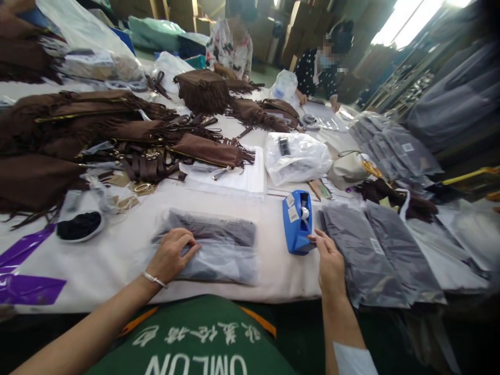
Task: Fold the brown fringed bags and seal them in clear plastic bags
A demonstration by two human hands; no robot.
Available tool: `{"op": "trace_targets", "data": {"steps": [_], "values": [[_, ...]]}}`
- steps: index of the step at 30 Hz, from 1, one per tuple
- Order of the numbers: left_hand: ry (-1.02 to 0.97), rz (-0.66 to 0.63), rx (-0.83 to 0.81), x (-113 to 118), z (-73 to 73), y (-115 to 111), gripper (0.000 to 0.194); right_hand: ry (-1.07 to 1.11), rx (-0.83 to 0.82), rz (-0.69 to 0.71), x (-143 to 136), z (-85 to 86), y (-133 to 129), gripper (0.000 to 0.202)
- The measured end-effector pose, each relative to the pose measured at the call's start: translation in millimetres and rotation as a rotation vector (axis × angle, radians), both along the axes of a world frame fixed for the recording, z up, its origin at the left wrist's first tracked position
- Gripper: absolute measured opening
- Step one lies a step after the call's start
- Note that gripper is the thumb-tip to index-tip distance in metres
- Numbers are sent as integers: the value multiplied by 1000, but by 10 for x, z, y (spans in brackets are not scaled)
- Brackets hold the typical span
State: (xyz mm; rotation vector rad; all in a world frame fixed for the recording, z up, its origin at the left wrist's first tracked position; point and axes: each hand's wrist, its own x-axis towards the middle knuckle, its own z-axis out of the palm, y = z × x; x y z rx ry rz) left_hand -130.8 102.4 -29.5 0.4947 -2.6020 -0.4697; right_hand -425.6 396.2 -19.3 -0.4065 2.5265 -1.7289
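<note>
A clear plastic bag (226, 260) with a dark grey folded item inside lies flat on the table before me. My left hand (172, 255) rests on its left part, fingers curled and thumb close to them, closed on the plastic. To the right stands a blue tape dispenser (291, 237) with a roll of tape (304, 213) in it. My right hand (330, 255) is at the dispenser's near end, fingertips pinched at the tape's cutting edge. The strip of tape itself is too small to make out.
Brown fringed bags (211, 148) and straps pile up at the left and back. Packed grey bags (363, 250) lie right of the dispenser. A black pad in a white dish (80, 225) sits at left, near purple tape (31, 289). Two people work across the table.
</note>
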Motion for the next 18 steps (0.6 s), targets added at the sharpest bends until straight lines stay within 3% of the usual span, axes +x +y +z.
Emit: {"op": "trace_targets", "data": {"steps": [2,5,9,12,15,18], "values": [[-6,5,3,1,5,5,18,43,-3,-62,124,-62,62,33],[-5,13,7,-1,0,5,17,189,127,-141,272,-195,165,34],[1,13,10,-4,-15,-3,17,381,268,-132,238,-268,254,34],[-4,6,16,-5,-21,-7,17,249,192,-160,93,-130,239,36],[2,8,21,-3,-22,-11,16,72,103,-2,-8,100,118,41],[3,18,25,5,-17,-3,15,46,24,108,44,225,-12,52]]}}
